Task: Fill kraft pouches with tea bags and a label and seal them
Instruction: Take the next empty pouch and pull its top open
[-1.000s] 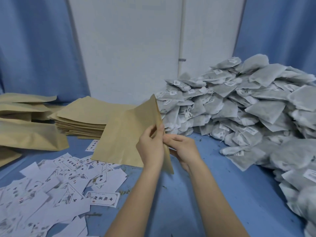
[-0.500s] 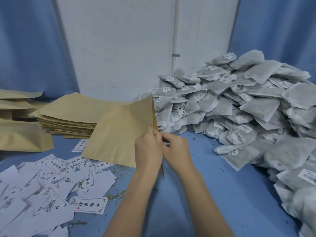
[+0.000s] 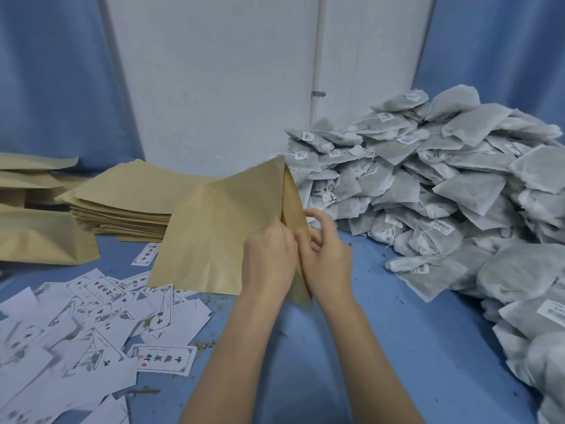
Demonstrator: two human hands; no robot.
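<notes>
I hold a flat kraft pouch (image 3: pixel 214 234) upright over the blue table, its mouth edge turned toward the right. My left hand (image 3: pixel 269 258) pinches the near layer at that edge. My right hand (image 3: pixel 327 255) grips the other layer, fingers curled at the opening, and the two layers stand slightly apart at the top. A big heap of grey tea bags (image 3: pixel 443 191) with small tags lies to the right. White printed labels (image 3: pixel 91 316) are scattered at the lower left.
A stack of empty kraft pouches (image 3: pixel 122 197) sits behind the held pouch on the left. Bulging kraft pouches (image 3: pixel 39 234) lie at the far left. The blue table (image 3: pixel 382 332) carries loose tea crumbs. A white wall and blue curtains stand behind.
The pouch's two layers have parted at the top edge. My right hand's fingers have moved up onto the far layer. The camera view has shifted slightly.
</notes>
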